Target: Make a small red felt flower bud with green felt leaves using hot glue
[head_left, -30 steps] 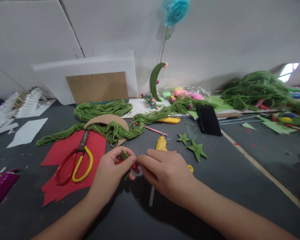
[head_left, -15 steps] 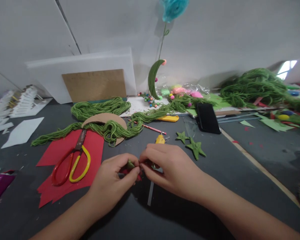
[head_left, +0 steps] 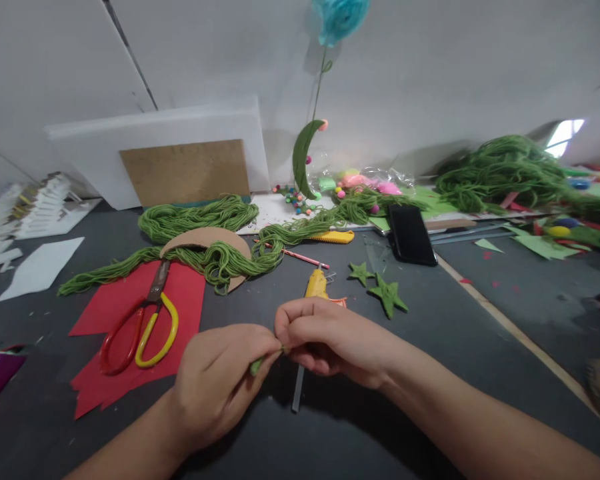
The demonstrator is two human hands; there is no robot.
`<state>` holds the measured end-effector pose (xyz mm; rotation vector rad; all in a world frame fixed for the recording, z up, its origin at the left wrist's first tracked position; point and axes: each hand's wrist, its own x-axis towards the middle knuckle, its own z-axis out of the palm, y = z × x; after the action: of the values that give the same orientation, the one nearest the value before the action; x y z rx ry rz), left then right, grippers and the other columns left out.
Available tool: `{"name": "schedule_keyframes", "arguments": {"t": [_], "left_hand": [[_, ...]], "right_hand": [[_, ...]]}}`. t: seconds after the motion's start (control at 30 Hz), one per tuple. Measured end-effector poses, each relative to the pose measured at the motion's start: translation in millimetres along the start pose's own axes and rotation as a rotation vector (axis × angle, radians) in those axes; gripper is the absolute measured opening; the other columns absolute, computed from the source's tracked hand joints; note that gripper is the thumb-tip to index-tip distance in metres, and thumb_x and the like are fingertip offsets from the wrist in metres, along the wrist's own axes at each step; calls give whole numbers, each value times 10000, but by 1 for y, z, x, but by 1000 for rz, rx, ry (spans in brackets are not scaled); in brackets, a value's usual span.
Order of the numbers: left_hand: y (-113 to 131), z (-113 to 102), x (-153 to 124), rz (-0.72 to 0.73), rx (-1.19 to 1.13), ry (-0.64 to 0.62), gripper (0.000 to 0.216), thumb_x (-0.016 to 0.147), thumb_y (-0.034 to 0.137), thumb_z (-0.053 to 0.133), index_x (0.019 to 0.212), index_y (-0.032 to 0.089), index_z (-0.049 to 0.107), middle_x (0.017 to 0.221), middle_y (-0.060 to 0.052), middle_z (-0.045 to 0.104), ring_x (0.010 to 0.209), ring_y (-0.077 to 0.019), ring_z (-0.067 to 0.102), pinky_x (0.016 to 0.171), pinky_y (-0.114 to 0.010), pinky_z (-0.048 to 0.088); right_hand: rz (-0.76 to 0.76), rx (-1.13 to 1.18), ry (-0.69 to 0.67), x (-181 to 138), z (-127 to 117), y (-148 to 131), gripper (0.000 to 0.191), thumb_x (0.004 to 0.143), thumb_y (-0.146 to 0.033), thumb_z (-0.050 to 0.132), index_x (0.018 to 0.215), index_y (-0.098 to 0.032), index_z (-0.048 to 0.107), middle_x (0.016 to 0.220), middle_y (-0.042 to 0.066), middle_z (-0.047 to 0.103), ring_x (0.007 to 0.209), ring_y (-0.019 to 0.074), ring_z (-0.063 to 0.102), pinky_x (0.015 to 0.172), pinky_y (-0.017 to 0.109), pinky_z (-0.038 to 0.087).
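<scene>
My left hand (head_left: 225, 383) is closed round a small green piece (head_left: 256, 366), mostly hidden by the fingers, so its kind cannot be made out. Its fingertips meet those of my right hand (head_left: 325, 337), which pinches at the piece's tip; what lies in that pinch is too small to name. Partly behind my right hand lies a yellow glue gun (head_left: 317, 285), its clear glue stick (head_left: 299, 390) poking out below. Two green yarn-covered stars, a small one (head_left: 361, 273) and a larger one (head_left: 389, 297), lie to the right.
Scissors (head_left: 155, 313) rest on red paper (head_left: 185, 300) at left. Green yarn (head_left: 240, 263) drapes over a cardboard crescent (head_left: 205, 237). Behind are a pencil (head_left: 305, 259), yellow cutter (head_left: 334, 237), black phone (head_left: 411, 233) and green crescent (head_left: 303, 160) under a blue flower (head_left: 341, 20).
My left hand has turned so its back shows more, and its fingers have closed further over the green piece. My right fingers have curled in tighter. More of the glue gun shows.
</scene>
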<state>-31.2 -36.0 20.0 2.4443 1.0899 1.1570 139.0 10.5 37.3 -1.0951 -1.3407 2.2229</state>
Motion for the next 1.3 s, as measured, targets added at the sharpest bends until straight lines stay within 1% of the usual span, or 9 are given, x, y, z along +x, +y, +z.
{"name": "schedule_keyframes", "arguments": {"t": [0.07, 0.17, 0.3, 0.43, 0.53, 0.7, 0.9, 1.07, 1.3], "left_hand": [[2, 1, 0, -92, -51, 26, 159, 775, 89, 535, 784, 216, 631, 698, -25, 722, 623, -139, 661, 604, -206, 503], [4, 5, 2, -436, -223, 120, 102, 757, 137, 579, 710, 217, 623, 633, 13, 680, 547, -120, 628, 545, -193, 489], [1, 10, 7, -889, -730, 196, 65, 738, 224, 634, 704, 193, 588, 554, 46, 616, 444, -91, 565, 457, -178, 448], [-4, 11, 9, -988, -1029, 167, 114, 741, 240, 647, 710, 161, 570, 521, 48, 599, 428, -65, 529, 444, -151, 404], [-7, 12, 9, -1002, -1056, 119, 110, 746, 229, 638, 711, 150, 571, 498, 51, 591, 414, -56, 516, 440, -144, 379], [-9, 10, 12, -1003, -907, 42, 87, 760, 224, 602, 721, 156, 563, 465, 51, 583, 411, -80, 531, 454, -171, 394], [-2, 3, 16, -986, -669, -14, 53, 757, 194, 575, 718, 158, 574, 495, 44, 600, 465, -100, 571, 500, -194, 436], [1, 2, 17, -965, -675, -59, 54, 764, 192, 566, 735, 153, 589, 522, 38, 614, 494, -100, 594, 528, -194, 458], [1, 5, 16, -995, -872, -90, 73, 747, 195, 605, 710, 136, 581, 529, 20, 627, 475, -97, 591, 516, -203, 479]], "right_hand": [[-61, -17, 28, 0, 2, 0, 54, 618, -169, 490, 563, -168, 492, 421, -87, 367, 388, 40, 262, 360, 168, 136], [-248, -155, 93, -1, 5, 0, 82, 658, -138, 490, 588, -160, 527, 495, -66, 415, 460, 54, 325, 425, 176, 218], [-576, -781, 316, -4, 9, 9, 177, 822, -193, 466, 690, -167, 582, 609, -19, 559, 547, 89, 442, 517, 215, 284], [-970, -1551, 487, -7, 9, 16, 258, 872, -144, 393, 743, -143, 617, 568, 13, 515, 509, 124, 392, 488, 282, 211], [-1058, -1743, 455, -8, 7, 13, 260, 876, -115, 383, 760, -142, 613, 592, 16, 512, 534, 137, 408, 497, 289, 229], [-1067, -1732, 343, -5, 1, 7, 269, 898, -143, 363, 742, -158, 581, 617, 8, 502, 544, 131, 411, 488, 263, 250], [-921, -1412, 261, -2, -4, 7, 188, 883, -178, 416, 800, -148, 583, 698, 8, 533, 574, 97, 463, 524, 201, 315], [-840, -1223, 274, -4, -3, 3, 69, 785, -131, 521, 760, -129, 586, 674, -7, 533, 578, 85, 476, 555, 189, 335], [-732, -1210, 242, -8, -2, -2, 64, 730, -107, 540, 721, -158, 577, 597, -46, 539, 514, 70, 437, 531, 182, 307]]}}
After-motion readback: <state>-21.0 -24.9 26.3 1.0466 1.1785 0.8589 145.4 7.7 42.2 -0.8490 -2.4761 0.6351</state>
